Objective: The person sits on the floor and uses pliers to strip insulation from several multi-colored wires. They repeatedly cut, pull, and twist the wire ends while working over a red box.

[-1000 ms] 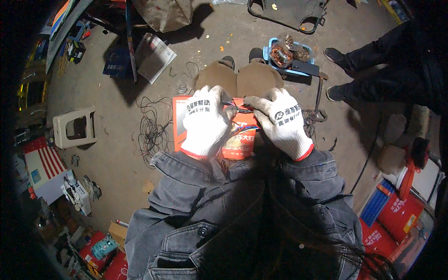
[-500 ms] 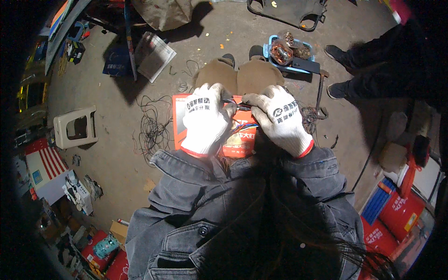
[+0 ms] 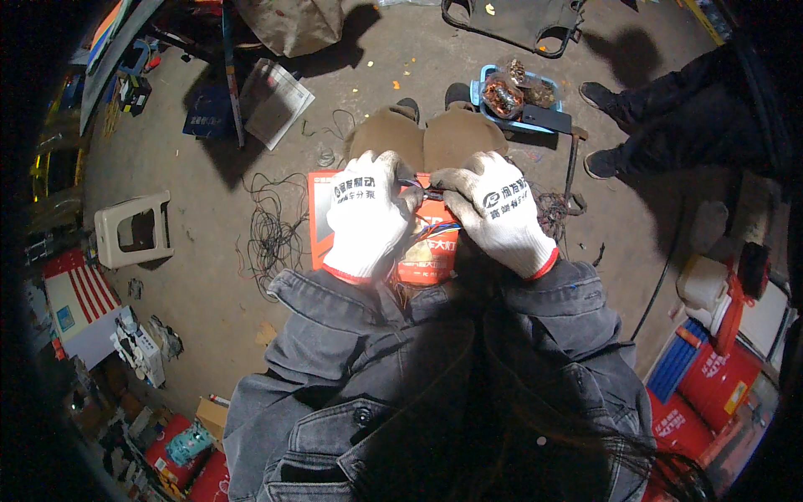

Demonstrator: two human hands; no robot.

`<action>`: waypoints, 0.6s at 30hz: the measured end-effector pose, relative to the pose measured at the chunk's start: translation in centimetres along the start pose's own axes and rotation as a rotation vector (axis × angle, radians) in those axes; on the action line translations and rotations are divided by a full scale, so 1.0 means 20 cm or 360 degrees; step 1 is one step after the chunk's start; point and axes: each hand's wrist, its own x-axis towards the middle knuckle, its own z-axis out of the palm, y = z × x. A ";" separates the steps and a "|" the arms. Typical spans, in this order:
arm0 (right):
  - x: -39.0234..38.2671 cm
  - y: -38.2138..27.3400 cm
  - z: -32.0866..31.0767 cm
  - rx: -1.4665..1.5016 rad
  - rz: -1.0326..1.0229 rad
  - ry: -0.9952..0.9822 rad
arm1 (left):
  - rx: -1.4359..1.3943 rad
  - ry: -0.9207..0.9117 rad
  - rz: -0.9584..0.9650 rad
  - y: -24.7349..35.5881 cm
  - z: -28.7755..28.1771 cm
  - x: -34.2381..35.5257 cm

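Observation:
Both of my hands wear white knit gloves with dark printing and red cuffs. My left hand (image 3: 364, 213) and my right hand (image 3: 499, 213) face each other over a red cardboard box (image 3: 323, 219) at my lap. The fingers of both are closed in a pinch on a thin wire bundle, with a small dark piece (image 3: 433, 196) showing between the fingertips. Below it, blue, red and other coloured wires (image 3: 445, 227) run across the box toward my left hand. My fingers hide the exact grip points and part of the wiring.
Tangled black wire (image 3: 278, 222) lies on the floor at left, near a beige stool (image 3: 134, 227). Ahead right are a blue basket (image 3: 481, 90) with bagged parts, and a hammer (image 3: 574, 163). Another person's shoes (image 3: 604, 163) stand at right. Red drums (image 3: 719, 376) sit lower right.
My right hand has shifted very slightly left while both hands keep their pinch. At upper right, the other person's legs moved a little, and a red-pink item has left the view.

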 end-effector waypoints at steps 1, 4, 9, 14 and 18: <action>0.00 0.00 0.00 0.0002 -0.0012 0.0003 | 0.0016 0.0006 0.0010 -0.01 0.00 0.00; 0.00 -0.01 0.00 0.0017 -0.0021 -0.0019 | 0.0001 -0.0016 0.0007 -0.03 0.02 0.00; 0.00 0.01 0.01 -0.0004 -0.0062 -0.0018 | 0.0069 0.0052 0.0033 -0.03 0.04 0.01; -0.02 0.04 0.01 -0.0004 -0.0072 -0.0030 | 0.0088 0.0007 -0.0009 -0.01 0.04 0.01; -0.04 0.06 0.01 0.0022 -0.0077 0.0010 | 0.0034 -0.0051 -0.0047 0.00 0.04 0.02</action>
